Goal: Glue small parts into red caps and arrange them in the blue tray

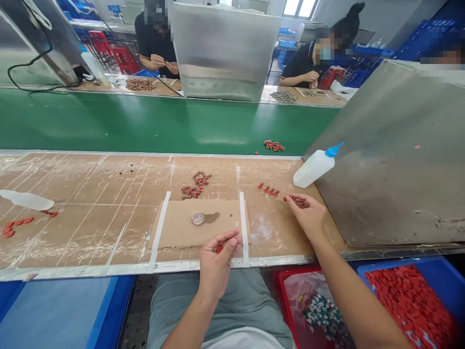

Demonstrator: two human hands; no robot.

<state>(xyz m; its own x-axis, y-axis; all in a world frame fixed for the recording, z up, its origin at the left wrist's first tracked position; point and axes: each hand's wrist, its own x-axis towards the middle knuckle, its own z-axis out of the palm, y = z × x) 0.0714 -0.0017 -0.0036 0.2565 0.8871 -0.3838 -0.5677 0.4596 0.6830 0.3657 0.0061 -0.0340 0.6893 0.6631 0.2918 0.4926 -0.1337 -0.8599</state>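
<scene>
On the bench (90, 194) lies a cardboard sheet (178, 232), and on this sheet stands a cup (197, 218). Behind the sheet is a heap of parts (192, 192). To its right is a row of pieces (272, 192), then a bottle (314, 168) beside a panel (392, 155). Discs (28, 220) lie at far left. Behind the bench, another heap (274, 145) lies on the belt (127, 121).

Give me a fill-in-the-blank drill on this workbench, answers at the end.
1. The white bottle near the right hand has a nozzle coloured ____.
2. The small clear cup lies beyond the left hand, on a flat piece of ____.
3. The right hand is at one end of a short row of small pieces coloured mainly ____.
4. Beyond the worktable runs a wide strip coloured ____.

Missing words: blue; cardboard; red; green.
</scene>
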